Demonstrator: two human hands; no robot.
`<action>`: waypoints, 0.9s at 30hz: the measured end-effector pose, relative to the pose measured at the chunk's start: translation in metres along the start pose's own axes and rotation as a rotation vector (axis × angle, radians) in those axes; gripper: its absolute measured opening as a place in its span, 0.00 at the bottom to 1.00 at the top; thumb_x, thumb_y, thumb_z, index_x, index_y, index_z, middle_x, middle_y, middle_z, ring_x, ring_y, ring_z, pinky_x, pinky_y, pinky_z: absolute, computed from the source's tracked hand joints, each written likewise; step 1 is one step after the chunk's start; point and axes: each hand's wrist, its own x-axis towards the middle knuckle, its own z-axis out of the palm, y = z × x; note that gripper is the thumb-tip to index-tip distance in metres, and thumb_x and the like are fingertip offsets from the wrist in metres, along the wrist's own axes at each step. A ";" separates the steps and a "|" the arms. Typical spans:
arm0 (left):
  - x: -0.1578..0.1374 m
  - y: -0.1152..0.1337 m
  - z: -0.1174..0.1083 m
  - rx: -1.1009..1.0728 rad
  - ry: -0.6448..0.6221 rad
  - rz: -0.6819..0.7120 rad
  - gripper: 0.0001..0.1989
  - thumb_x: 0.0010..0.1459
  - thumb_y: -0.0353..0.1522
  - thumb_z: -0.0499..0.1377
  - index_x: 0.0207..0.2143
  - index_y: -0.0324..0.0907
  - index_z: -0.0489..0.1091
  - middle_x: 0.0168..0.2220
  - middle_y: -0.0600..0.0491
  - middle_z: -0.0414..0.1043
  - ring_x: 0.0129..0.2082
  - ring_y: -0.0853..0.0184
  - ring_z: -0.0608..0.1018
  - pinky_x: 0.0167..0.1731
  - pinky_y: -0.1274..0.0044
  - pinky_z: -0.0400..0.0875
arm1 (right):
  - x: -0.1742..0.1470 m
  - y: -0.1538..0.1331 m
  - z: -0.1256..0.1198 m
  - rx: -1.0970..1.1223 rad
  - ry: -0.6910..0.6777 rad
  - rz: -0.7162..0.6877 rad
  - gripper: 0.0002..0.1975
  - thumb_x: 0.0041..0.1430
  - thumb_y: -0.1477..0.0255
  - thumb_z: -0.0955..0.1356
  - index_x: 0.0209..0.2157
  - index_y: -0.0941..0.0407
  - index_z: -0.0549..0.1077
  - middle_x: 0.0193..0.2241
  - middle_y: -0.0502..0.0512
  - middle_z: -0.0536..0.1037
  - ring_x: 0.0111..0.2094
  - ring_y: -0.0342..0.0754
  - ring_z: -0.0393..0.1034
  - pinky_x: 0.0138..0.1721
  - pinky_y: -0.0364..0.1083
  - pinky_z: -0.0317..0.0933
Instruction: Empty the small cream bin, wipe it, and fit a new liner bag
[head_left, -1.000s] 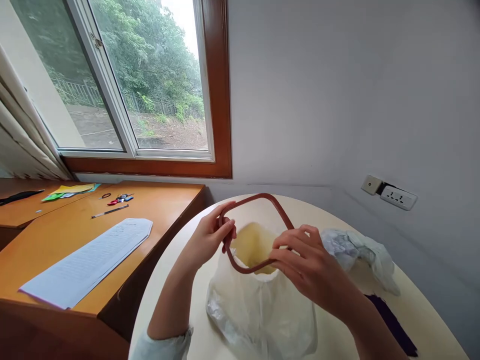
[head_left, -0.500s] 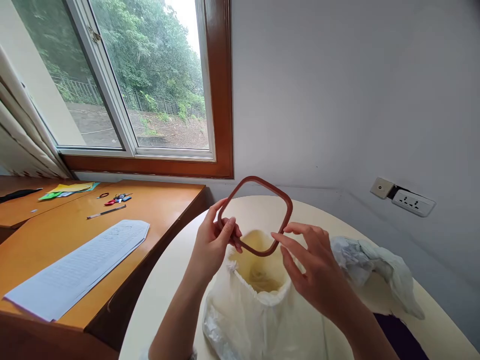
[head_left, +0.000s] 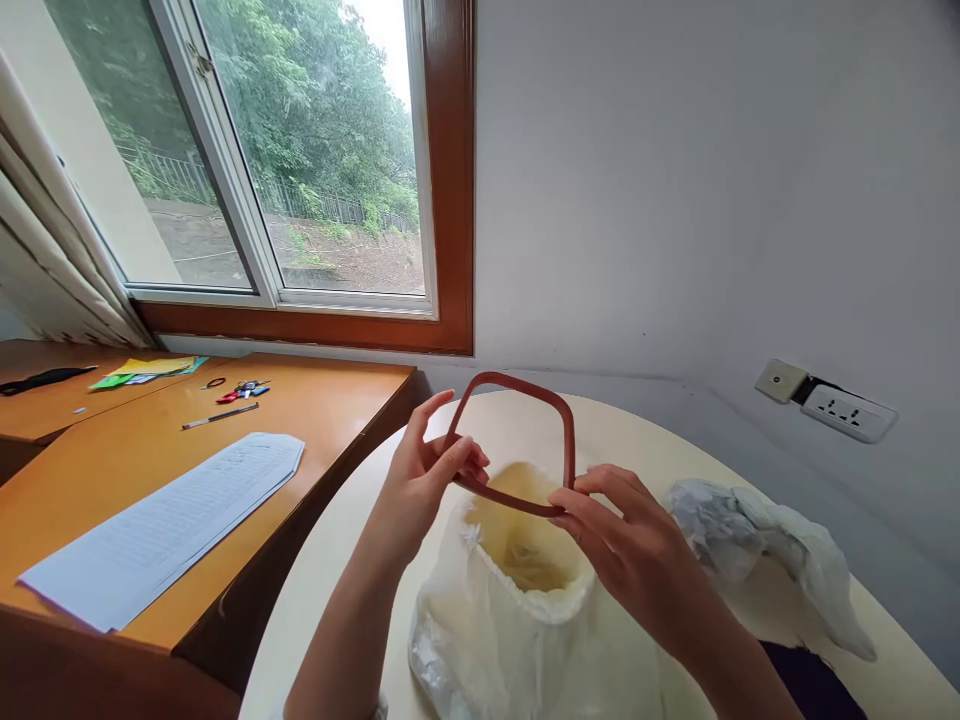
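A reddish-brown, rounded-square ring [head_left: 568, 440] is held up over the table, tilted away from me. My left hand [head_left: 420, 475] pinches its left side between thumb and fingers. At its lower right corner, my right hand [head_left: 634, 545] grips it with thumb and fingertips. Just below the ring stands a white plastic bag [head_left: 517, 650] with its mouth spread open. The inside looks yellowish, and what lies at the bottom cannot be made out clearly.
A crumpled clear plastic bag [head_left: 772, 540] and a dark purple cloth [head_left: 810, 680] lie on the right of the round cream table [head_left: 322, 570]. To the left, a wooden desk [head_left: 330, 390] carries papers [head_left: 172, 530], a pen [head_left: 220, 416] and keys [head_left: 247, 391].
The ring has tipped flatter, its top edge leaning away. My right hand has closed from a loose touch to a grip on the ring's lower right corner. The view has shifted slightly.
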 end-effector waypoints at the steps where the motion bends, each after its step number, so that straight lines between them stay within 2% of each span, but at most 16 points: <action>1: 0.001 0.000 -0.002 -0.007 0.012 -0.005 0.27 0.56 0.34 0.56 0.56 0.43 0.51 0.26 0.55 0.70 0.26 0.69 0.74 0.31 0.73 0.70 | -0.001 0.001 -0.001 0.004 -0.012 -0.007 0.09 0.59 0.77 0.63 0.41 0.55 0.68 0.34 0.55 0.70 0.41 0.48 0.66 0.43 0.50 0.64; 5: 0.003 0.001 -0.011 -0.003 0.050 -0.020 0.30 0.55 0.35 0.57 0.58 0.45 0.50 0.27 0.55 0.70 0.24 0.70 0.72 0.29 0.73 0.69 | -0.002 0.006 -0.005 0.033 -0.092 -0.020 0.10 0.60 0.76 0.61 0.42 0.53 0.67 0.38 0.55 0.71 0.47 0.49 0.66 0.48 0.52 0.64; 10: 0.004 0.002 -0.017 0.091 0.026 -0.017 0.22 0.56 0.36 0.56 0.53 0.42 0.61 0.22 0.56 0.67 0.25 0.70 0.70 0.29 0.76 0.66 | -0.004 0.014 -0.010 0.022 -0.113 0.006 0.12 0.60 0.76 0.61 0.45 0.52 0.67 0.43 0.56 0.72 0.50 0.50 0.65 0.51 0.55 0.62; 13: 0.004 0.002 -0.018 0.163 0.007 -0.025 0.23 0.55 0.37 0.56 0.53 0.43 0.61 0.25 0.54 0.69 0.27 0.68 0.71 0.30 0.75 0.66 | -0.005 0.020 -0.012 -0.017 -0.099 0.019 0.12 0.59 0.76 0.61 0.44 0.52 0.68 0.43 0.56 0.73 0.50 0.50 0.66 0.51 0.57 0.62; 15: 0.004 0.002 -0.019 0.234 -0.046 -0.012 0.21 0.56 0.37 0.55 0.52 0.43 0.62 0.29 0.52 0.70 0.30 0.67 0.72 0.32 0.74 0.67 | -0.006 0.025 -0.013 -0.039 -0.086 0.021 0.12 0.59 0.76 0.61 0.44 0.52 0.69 0.44 0.55 0.74 0.50 0.51 0.66 0.51 0.57 0.62; 20: 0.002 0.005 -0.028 0.453 -0.273 -0.017 0.15 0.56 0.38 0.55 0.45 0.43 0.67 0.35 0.49 0.72 0.36 0.64 0.73 0.39 0.73 0.68 | -0.009 0.034 -0.016 -0.088 -0.076 0.042 0.10 0.58 0.77 0.61 0.41 0.53 0.69 0.44 0.55 0.74 0.50 0.51 0.66 0.50 0.56 0.64; 23: -0.001 0.009 -0.033 0.537 -0.351 -0.038 0.14 0.54 0.38 0.57 0.43 0.44 0.68 0.34 0.50 0.72 0.34 0.66 0.73 0.38 0.74 0.68 | -0.010 0.036 -0.017 -0.095 -0.096 0.050 0.09 0.58 0.77 0.61 0.40 0.53 0.69 0.43 0.54 0.75 0.50 0.52 0.66 0.49 0.56 0.64; 27: -0.004 0.012 -0.034 0.627 -0.370 -0.040 0.13 0.51 0.38 0.60 0.39 0.44 0.71 0.30 0.52 0.72 0.29 0.67 0.72 0.33 0.75 0.69 | -0.010 0.035 -0.018 -0.089 -0.110 0.068 0.10 0.57 0.77 0.61 0.38 0.53 0.70 0.41 0.54 0.76 0.48 0.52 0.68 0.47 0.56 0.66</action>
